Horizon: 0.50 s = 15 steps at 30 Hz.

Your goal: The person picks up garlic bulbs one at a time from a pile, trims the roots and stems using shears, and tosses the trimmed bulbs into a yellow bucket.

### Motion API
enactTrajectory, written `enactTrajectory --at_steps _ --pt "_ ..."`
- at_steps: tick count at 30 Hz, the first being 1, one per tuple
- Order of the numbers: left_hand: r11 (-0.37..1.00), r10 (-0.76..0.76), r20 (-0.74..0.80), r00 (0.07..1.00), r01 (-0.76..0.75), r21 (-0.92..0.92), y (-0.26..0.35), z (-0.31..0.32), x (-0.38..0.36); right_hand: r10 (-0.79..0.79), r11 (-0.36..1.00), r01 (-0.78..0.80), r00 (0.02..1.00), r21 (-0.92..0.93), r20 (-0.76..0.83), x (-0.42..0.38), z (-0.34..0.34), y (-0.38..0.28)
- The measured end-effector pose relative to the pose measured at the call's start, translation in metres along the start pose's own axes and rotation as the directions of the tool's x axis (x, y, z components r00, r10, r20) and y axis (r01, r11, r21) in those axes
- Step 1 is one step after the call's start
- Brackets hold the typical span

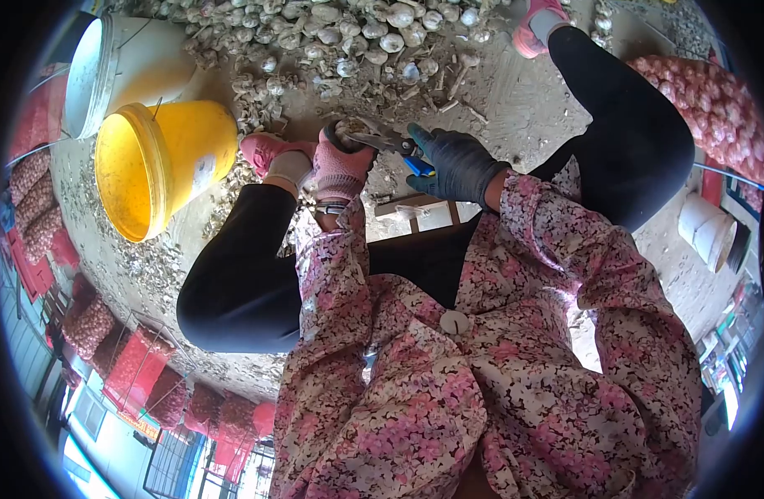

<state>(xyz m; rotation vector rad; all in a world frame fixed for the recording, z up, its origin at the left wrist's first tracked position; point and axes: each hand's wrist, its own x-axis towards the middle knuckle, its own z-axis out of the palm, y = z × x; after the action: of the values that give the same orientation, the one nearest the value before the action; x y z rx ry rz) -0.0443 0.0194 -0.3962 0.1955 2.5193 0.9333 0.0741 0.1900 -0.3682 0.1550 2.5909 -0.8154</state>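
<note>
My left hand point(343, 163), in a pink glove with a dark palm, is closed around a garlic bulb point(348, 130). In my right hand point(465, 166), gloved in dark grey-blue, is a pair of pruning shears with blue handles point(418, 165). The metal blades point(380, 140) point left and reach the bulb; whether they are parted there I cannot make out. Both hands are close together in front of my bent knees. Just beyond them, a big heap of garlic bulbs point(373, 29) covers the ground, with cut stalks point(458, 81) at its edge.
A yellow bucket point(203, 137) lies tipped on the left, beside a white bucket point(140, 62). Net sacks of garlic stand on the right point(706, 104) and along the left point(89, 326). A white bucket point(704, 229) sits at the far right. Dry garlic scraps litter the floor.
</note>
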Motion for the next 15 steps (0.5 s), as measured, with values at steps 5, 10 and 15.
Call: enactTrajectory --at_steps 5,10,15 --pt "0.999 -0.014 0.078 0.997 0.017 -0.041 0.021 -0.002 -0.013 0.032 0.999 -0.032 0.991 -0.002 0.133 -0.003 0.003 0.008" --pt "0.996 -0.013 0.071 0.997 0.019 -0.084 0.009 0.008 -0.016 0.071 0.997 -0.068 0.983 -0.019 0.168 0.001 -0.003 0.011" --pt "0.699 -0.115 0.251 0.961 0.258 -0.667 -0.013 0.018 -0.009 0.125 0.991 -0.119 0.988 -0.068 0.09 0.016 -0.005 0.02"
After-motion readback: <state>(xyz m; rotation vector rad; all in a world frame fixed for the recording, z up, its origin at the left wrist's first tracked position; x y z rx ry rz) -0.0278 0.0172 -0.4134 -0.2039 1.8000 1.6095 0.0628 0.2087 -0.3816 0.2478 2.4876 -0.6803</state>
